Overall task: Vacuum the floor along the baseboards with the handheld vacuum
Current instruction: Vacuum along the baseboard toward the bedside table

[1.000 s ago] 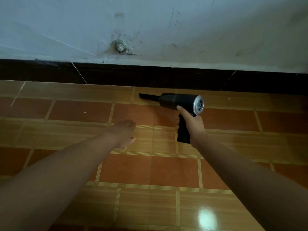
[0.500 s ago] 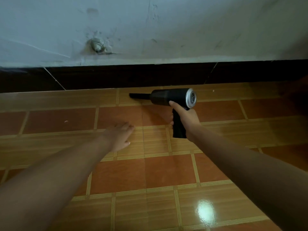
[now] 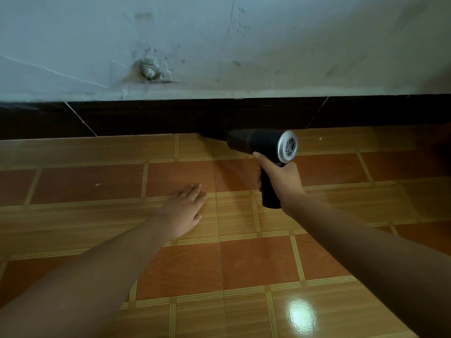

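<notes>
Floor along baseboard open; wall blocks beyond.

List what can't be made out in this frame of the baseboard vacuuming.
- Handheld vacuum nozzle tip: head view, lost against the dark baseboard.
- Vacuum trigger: covered by the right hand.
- Left hand palm: faces the floor.
- Floor specks: too small to identify.

The handheld vacuum has slid right, nozzle tip reaching the baseboard

We see baseboard behind floor, below wall. Handheld vacuum in right hand, nozzle left, at baseboard. Left hand flat on floor, left of vacuum.
</notes>
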Demonstrator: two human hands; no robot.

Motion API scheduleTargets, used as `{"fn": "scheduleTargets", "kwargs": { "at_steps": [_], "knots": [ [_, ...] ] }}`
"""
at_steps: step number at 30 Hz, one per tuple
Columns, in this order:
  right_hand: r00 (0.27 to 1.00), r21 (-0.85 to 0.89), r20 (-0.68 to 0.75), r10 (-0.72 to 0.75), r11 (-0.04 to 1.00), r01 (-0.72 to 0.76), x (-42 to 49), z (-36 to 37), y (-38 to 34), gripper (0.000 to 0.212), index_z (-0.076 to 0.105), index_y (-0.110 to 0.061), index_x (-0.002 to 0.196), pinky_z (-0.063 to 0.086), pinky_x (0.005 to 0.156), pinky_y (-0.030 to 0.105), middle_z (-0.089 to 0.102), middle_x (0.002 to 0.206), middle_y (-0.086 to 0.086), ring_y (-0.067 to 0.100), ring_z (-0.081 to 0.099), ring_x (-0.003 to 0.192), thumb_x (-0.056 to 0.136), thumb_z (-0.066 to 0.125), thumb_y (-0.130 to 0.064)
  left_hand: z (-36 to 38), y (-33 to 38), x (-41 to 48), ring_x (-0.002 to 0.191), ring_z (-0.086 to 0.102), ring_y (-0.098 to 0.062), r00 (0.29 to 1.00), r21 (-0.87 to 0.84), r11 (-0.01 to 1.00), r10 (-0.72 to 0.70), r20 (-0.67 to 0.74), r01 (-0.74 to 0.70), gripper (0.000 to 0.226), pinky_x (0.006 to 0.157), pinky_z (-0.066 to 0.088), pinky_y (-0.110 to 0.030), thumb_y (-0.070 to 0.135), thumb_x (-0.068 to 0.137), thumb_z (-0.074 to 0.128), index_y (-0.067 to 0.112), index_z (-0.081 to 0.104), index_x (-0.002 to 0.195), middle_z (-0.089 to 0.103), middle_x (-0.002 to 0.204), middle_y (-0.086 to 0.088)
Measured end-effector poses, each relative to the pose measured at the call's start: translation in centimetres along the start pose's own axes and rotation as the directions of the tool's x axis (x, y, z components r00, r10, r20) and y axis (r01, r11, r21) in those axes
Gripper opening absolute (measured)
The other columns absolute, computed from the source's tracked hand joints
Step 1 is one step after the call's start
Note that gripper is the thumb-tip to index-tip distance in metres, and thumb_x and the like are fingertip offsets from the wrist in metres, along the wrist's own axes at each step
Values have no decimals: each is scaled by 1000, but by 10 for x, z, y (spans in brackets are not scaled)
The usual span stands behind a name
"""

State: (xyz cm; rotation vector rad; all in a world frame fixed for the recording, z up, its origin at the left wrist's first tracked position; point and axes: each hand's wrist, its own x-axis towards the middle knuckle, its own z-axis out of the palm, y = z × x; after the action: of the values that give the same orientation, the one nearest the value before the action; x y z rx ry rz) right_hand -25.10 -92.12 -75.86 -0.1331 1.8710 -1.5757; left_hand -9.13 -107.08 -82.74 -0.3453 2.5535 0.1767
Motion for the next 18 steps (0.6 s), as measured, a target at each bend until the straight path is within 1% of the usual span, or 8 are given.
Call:
{"fn": "scheduleTargets", "kwargs": {
  "at_steps": [3,6,11,13,15,16,17,18],
  "knots": [
    [1000,-16,0,-7,1000,7,2,2,3,20,58,-8,80,49,51,23,55,60,5,15,54,51,83,69,-24,3,-3,1,148,-7,-18,1000,-33,999,-19,-12,19,61,119,2,-36,35,102,33,23,1,153,-10,160,-3],
    [1000,-65,-3,-29,997,29,3,2,5,18,58,-10,80,49,51,24,55,61,5,14,53,51,83,70,-23,6,-5,2,148,-6,-17,1000,-12,1000,-23,-16,23,61,120,3,-37,36,102,32,25,1,153,-9,160,-1],
    [992,-232,30,-122,965,125,4,2,6,23,58,-8,75,48,58,34,55,59,8,21,53,54,81,71,-26,1,-6,2,148,-5,-22,1000,37,999,-9,-13,9,59,119,-4,-38,36,102,31,25,2,153,-7,160,-2],
    [984,-330,42,-175,927,179,4,1,7,22,58,-15,72,48,55,33,57,57,3,17,55,51,78,73,-30,0,-7,1,148,-6,-23,1000,36,999,-10,-7,10,58,119,-4,-39,35,103,30,26,2,153,-8,160,-1],
    [972,-411,61,-226,882,231,2,0,8,21,56,-20,72,42,45,19,56,56,-5,1,52,43,78,73,-30,0,-7,0,148,-6,-23,1000,38,999,-8,-1,8,58,119,-3,-39,35,103,30,27,1,153,-8,160,-1],
    [966,-446,75,-249,858,256,1,-1,9,20,56,-20,74,39,43,16,56,57,-7,-1,52,42,78,74,-29,0,-6,-1,148,-6,-23,1000,37,999,-10,0,10,58,119,-3,-39,35,103,30,27,1,153,-8,160,-1],
    [958,-484,88,-274,829,282,2,-2,11,20,57,-18,78,40,44,17,57,60,-8,-2,54,46,78,74,-28,1,-6,0,148,-6,-23,1000,35,999,-14,2,14,58,119,-2,-39,35,103,30,27,2,153,-8,160,-1],
    [949,-531,100,-300,790,306,2,-4,12,21,59,-16,84,45,49,23,60,65,-7,1,58,54,78,74,-29,1,-6,1,148,-6,-23,1000,32,999,-19,3,18,57,119,-2,-39,34,103,30,27,2,153,-8,160,-1]
  ]
}}
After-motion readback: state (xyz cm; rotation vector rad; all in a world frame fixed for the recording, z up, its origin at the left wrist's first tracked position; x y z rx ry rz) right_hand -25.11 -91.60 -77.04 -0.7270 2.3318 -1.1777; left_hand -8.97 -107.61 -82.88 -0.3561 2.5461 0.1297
